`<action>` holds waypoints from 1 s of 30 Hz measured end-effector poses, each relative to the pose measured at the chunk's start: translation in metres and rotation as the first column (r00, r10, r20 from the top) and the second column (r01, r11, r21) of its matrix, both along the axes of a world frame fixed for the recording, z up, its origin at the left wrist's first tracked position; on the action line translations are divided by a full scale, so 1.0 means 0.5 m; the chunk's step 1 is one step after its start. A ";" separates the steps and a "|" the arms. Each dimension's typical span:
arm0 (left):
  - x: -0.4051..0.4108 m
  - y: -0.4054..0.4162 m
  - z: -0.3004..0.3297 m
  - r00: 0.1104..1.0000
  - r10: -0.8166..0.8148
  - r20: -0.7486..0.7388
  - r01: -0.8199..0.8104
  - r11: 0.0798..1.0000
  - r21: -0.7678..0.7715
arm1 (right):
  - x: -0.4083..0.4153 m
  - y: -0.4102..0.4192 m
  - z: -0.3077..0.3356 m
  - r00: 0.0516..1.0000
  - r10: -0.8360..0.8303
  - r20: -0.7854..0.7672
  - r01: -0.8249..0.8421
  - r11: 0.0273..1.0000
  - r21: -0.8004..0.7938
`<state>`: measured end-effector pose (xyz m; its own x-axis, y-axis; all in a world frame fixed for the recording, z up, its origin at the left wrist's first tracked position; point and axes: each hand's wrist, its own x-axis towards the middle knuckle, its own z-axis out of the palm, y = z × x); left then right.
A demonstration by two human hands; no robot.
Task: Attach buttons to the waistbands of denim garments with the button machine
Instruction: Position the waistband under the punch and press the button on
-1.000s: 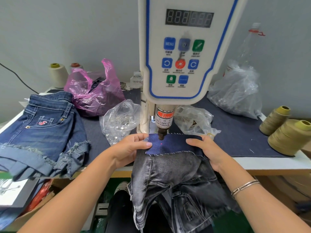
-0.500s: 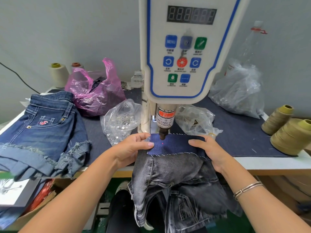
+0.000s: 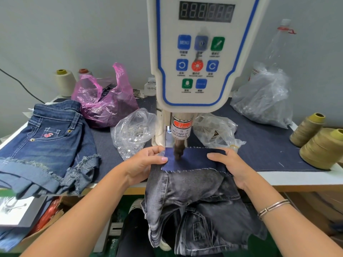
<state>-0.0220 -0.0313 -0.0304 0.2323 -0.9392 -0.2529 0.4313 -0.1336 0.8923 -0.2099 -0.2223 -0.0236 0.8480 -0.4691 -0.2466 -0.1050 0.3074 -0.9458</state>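
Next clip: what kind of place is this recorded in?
Most likely a garment factory workstation. A button machine stands on the table, with large thread cones, clear bags of metal buttons, and finished denim shorts piled at the side.

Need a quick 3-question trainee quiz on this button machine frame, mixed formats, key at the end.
1. True or false: the machine's punch is down on the dark blue patch.
2. Multiple choice: the pink bag sits A) left of the machine B) right of it C) under the table.
3. Fill in: the bracelet is on the ___ wrist.

Key: 1 true. 2 A. 3 right. The left hand and right hand lie on the grey denim garment, either side of the punch.
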 end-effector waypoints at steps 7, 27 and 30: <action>0.000 0.002 0.001 1.000 0.002 -0.014 -0.002 1.000 -0.014 | 0.001 0.003 0.003 1.000 -0.019 -0.016 0.019 1.000 -0.013; -0.001 0.007 -0.001 0.990 -0.069 0.121 0.078 0.994 -0.074 | -0.016 0.025 0.007 0.999 0.047 0.015 -0.044 0.985 -0.169; 0.000 0.019 0.010 0.978 -0.126 0.163 0.144 0.984 -0.103 | -0.028 0.040 0.019 0.995 0.095 0.008 -0.090 0.964 -0.248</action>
<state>-0.0220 -0.0218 -0.0252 0.1293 -0.9851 -0.1129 0.2709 -0.0745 0.9597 -0.2239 -0.2024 -0.0141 0.8940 -0.4328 -0.1159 -0.1030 0.0533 -0.9933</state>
